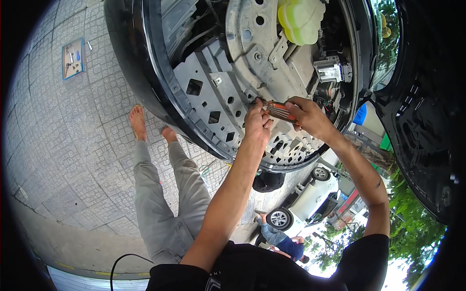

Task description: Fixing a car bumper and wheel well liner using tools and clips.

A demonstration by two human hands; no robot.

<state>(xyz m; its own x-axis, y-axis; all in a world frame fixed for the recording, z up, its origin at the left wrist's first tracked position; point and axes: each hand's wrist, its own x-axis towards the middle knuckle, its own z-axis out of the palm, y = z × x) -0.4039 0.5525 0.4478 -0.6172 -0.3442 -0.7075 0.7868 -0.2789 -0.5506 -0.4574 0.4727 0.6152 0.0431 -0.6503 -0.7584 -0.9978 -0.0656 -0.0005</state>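
My right hand (313,117) is wrapped round the back end of a screwdriver (279,110) with an orange-red and dark handle. Its front end points left, towards my left hand (257,125). That hand is closed in a pinch by the screwdriver's tip; what sits between the fingers is hidden. Both hands are over the grey perforated panel (201,87) at the front of a car's engine bay. Beyond them lies a grey metal crossmember (245,43) with round holes.
A yellow-green reservoir (301,22) sits deeper in the bay. The black bumper (131,63) curves along the left. On the paving (68,131) lies a tray (73,58) with small parts. The raised hood (422,111) is at right; a white car (310,199) and another person (291,245) are farther off.
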